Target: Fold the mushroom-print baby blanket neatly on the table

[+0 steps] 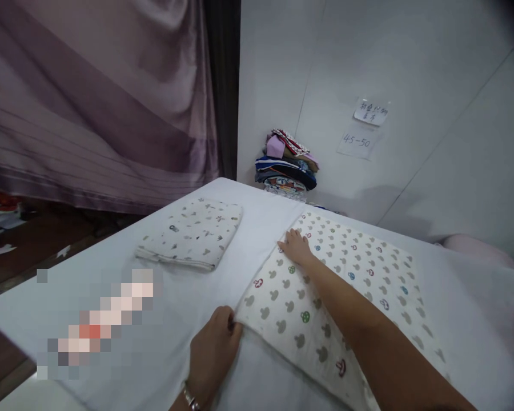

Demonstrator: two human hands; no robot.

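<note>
A white cloth printed with grey, red, green and blue mushrooms (325, 297) lies spread out on the white-covered table. My left hand (217, 342), with a bracelet at the wrist, is closed on the cloth's near left corner. My right hand (297, 246) rests on the same cloth near its far left edge, fingers spread and lying flat. The right forearm crosses over the cloth and hides part of it. To the left lies a folded white cloth with small leaf-like prints (192, 234), apart from both hands.
A stack of folded clothes (286, 165) stands by the wall at the table's far edge. Two paper notes (370, 111) are stuck on the wall. A purple curtain (111, 103) hangs at the left. A blurred, pixelated patch covers the table's left part.
</note>
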